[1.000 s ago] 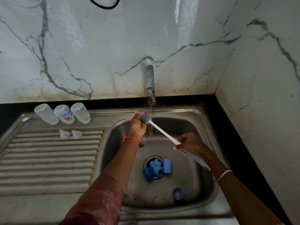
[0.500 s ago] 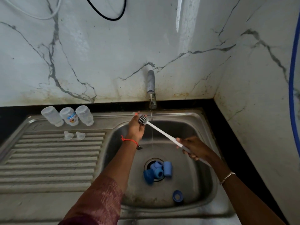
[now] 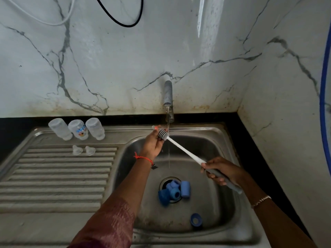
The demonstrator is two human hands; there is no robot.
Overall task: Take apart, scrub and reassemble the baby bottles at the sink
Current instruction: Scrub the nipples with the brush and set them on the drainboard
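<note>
Brush [image 3: 186, 151] slants up and left from the right hand [image 3: 223, 171], which grips its handle, to the left hand [image 3: 152, 144]; that hand pinches a small clear piece [image 3: 153, 126] against the bristles.

**Dim, cool light in a bowed frame**

The light is low and bluish. It is strongest on the wall [image 3: 125, 72], where a white streak of glare [image 3: 200, 17] runs down near the top. The sink [image 3: 215, 194] bowl lies in soft shade with only a dull sheen. The worktop [image 3: 259, 140] is near black and shows no detail. The brush [image 3: 184, 151] shaft reads crisp. The left hand [image 3: 152, 143] and right hand [image 3: 223, 170] are slightly soft, and the clear piece [image 3: 154, 127] in the left barely shows. Straight edges bow toward the corners, and the sleeve [image 3: 111, 224] is blurred.
</note>
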